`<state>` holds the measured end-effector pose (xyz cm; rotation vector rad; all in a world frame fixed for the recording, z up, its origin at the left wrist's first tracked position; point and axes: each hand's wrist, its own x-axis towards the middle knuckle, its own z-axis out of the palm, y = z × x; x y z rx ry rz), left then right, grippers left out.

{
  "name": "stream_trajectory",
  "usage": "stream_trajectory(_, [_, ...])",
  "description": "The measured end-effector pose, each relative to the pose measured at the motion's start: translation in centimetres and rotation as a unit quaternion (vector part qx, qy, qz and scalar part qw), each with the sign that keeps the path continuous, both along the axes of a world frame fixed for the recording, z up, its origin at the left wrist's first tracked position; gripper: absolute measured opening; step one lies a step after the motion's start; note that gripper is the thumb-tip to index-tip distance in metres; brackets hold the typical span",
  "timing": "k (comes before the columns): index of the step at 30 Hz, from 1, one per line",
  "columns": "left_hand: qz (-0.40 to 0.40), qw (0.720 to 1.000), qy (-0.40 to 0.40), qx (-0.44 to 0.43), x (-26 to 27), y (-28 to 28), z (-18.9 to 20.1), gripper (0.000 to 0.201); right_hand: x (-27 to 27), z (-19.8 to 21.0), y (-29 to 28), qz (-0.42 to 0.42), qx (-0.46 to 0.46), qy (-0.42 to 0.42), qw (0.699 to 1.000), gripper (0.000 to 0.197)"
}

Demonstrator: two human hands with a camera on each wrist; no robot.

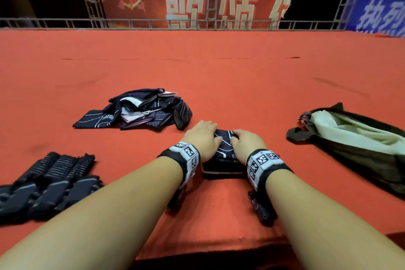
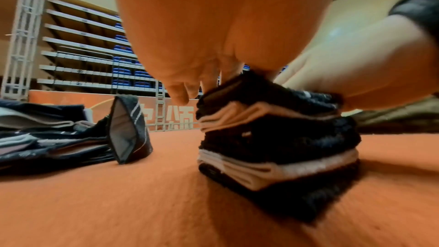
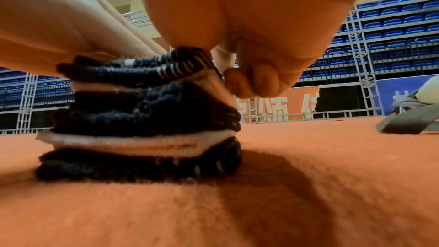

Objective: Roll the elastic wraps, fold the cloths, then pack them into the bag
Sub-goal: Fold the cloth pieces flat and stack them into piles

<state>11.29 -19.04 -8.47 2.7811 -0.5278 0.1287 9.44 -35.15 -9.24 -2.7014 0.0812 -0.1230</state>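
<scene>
Folding step: left hand (image 1: 202, 136) and right hand (image 1: 246, 142) pressed flat on folded stack (image 1: 222, 160); right thumb pinched top fold. Stack left of bag (image 1: 361, 149). Next: unfolded pile (image 1: 140, 109) beyond stack.

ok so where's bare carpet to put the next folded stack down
Bare red carpet lies between the folded stack under both hands and the bag, and all across the far side behind the unfolded cloth pile. It is tighter on the near left, where the rolled wraps sit by the left forearm.
</scene>
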Motion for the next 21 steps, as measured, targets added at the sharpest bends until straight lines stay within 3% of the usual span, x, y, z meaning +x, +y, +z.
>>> stream_trajectory(3, [0.014, 0.992, 0.082, 0.093, 0.3, -0.9, -1.6, 0.064, 0.3, -0.8, -0.3, 0.002, -0.025, 0.018, 1.0, 0.035])
stream_trajectory(6, [0.046, 0.983, 0.141, 0.105, 0.3, -0.8, -2.5, 0.074, 0.4, -1.3, -0.5, -0.003, -0.048, 0.055, 0.997, 0.037])
stream_trajectory(10, [0.075, 0.981, 0.148, 0.099, -0.2, -1.2, -3.1, 0.074, 1.1, -0.1, 0.4, -0.011, -0.133, 0.05, 0.99, 0.037])
stream_trajectory(13, [0.088, 0.981, 0.149, 0.083, -0.8, -1.3, -3.2, 0.071, 1.7, 0.2, 1.8, 0.02, -0.091, 0.049, 0.995, 0.049])
stream_trajectory(16, [0.086, 0.978, 0.18, 0.069, -0.8, -1.1, -3.1, 0.068, 1.6, -1.3, 2.5, 0.041, -0.042, 0.11, 0.992, 0.061])
stream_trajectory(21, [0.079, 0.974, 0.212, 0.016, -0.6, -0.8, -3.2, 0.07, 1.9, -3.1, 2.0, 0.028, 0.022, 0.127, 0.991, 0.059])
